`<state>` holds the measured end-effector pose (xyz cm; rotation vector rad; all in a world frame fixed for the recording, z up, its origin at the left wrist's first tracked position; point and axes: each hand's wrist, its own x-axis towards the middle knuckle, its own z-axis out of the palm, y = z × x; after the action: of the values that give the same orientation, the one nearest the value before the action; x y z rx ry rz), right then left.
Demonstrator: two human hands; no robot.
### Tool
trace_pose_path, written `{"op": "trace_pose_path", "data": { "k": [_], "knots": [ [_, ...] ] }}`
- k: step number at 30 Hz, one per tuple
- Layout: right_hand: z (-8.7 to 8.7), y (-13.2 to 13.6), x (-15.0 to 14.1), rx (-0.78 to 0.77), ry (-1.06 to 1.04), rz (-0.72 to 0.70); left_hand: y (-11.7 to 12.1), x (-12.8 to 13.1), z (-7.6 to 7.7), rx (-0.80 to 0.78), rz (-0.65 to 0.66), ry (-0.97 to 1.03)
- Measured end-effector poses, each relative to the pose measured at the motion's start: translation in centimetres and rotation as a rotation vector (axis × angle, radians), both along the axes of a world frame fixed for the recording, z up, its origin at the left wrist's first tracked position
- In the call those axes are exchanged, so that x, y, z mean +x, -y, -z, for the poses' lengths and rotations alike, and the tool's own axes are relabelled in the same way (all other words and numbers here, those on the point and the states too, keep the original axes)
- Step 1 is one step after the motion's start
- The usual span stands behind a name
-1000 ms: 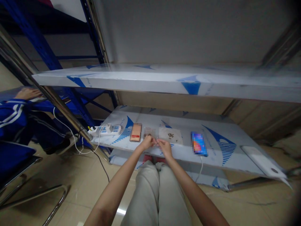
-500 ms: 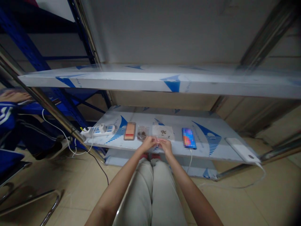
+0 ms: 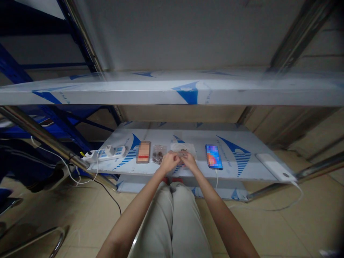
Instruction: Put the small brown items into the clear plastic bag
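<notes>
My left hand (image 3: 169, 161) and my right hand (image 3: 189, 160) meet fingertip to fingertip over the front of the low shelf (image 3: 236, 161). Both are pinched around something small that I cannot make out. They hover above a clear plastic bag (image 3: 185, 147) with small dark pieces in it. To the left of the hands lies a smaller clear bag of dark bits (image 3: 158, 154), and beyond it a small orange pack (image 3: 143, 156). A phone with a lit screen (image 3: 214, 156) lies to the right of my hands.
A white power strip (image 3: 106, 153) with cables sits at the shelf's left end, a white power bank (image 3: 275, 166) at the right end. An upper shelf (image 3: 172, 91) runs overhead. My knees are below the hands. A metal chair leg (image 3: 40, 238) stands lower left.
My view has swung left to right, so the person in blue at the left has left the picture. My hands have stayed pinched together and shifted slightly over the larger bag.
</notes>
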<state>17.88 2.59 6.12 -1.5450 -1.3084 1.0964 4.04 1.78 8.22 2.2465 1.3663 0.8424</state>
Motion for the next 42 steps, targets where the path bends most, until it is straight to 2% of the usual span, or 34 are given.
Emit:
{"op": "trace_pose_path", "data": {
  "k": [2,4,6,8,10,11,13,16,20,24,27,32,37,42],
  "knots": [
    [0.1,-1.0,0.4,-0.001,-0.026,-0.002,-0.6,0.6,0.4,0.030,0.016,0.075],
    [0.3,-2.1,0.8,0.039,-0.073,-0.005,-1.6,1.2,1.2,-0.013,-0.023,0.265],
    [0.4,-3.2,1.1,0.111,-0.159,-0.018,-2.7,1.6,2.3,-0.161,-0.096,0.536],
    [0.5,-4.4,1.5,0.152,-0.240,-0.030,-4.1,2.0,3.2,-0.376,-0.130,0.795],
    [0.5,-5.5,2.0,0.161,-0.283,-0.041,-5.5,2.2,3.8,-0.530,-0.097,0.958],
    [0.5,-6.0,2.3,0.163,-0.289,-0.050,-6.2,2.3,3.9,-0.557,-0.063,0.989],
    [0.7,-6.9,3.1,0.160,-0.300,-0.076,-7.7,2.2,4.0,-0.520,-0.022,0.979],
    [1.4,-7.7,4.5,0.166,-0.308,-0.097,-10.0,1.8,3.5,-0.389,-0.034,0.894],
    [3.3,-8.4,5.9,0.240,-0.171,-0.031,-12.3,1.5,2.6,-0.279,0.002,0.725],
    [5.1,-8.4,6.1,0.251,-0.005,-0.006,-13.2,2.1,1.9,-0.254,0.014,0.548],
    [5.8,-8.1,6.1,0.238,0.074,0.015,-13.1,2.7,1.8,-0.219,0.037,0.460],
    [6.2,-7.9,6.4,0.239,0.181,0.039,-12.9,3.2,2.9,-0.172,0.078,0.476],
    [6.3,-7.9,6.8,0.260,0.255,0.057,-12.7,3.0,4.8,-0.283,0.081,0.484],
    [5.3,-7.8,6.4,0.294,0.251,0.039,-12.0,2.8,5.7,-0.299,0.035,0.394]
  ]
}}
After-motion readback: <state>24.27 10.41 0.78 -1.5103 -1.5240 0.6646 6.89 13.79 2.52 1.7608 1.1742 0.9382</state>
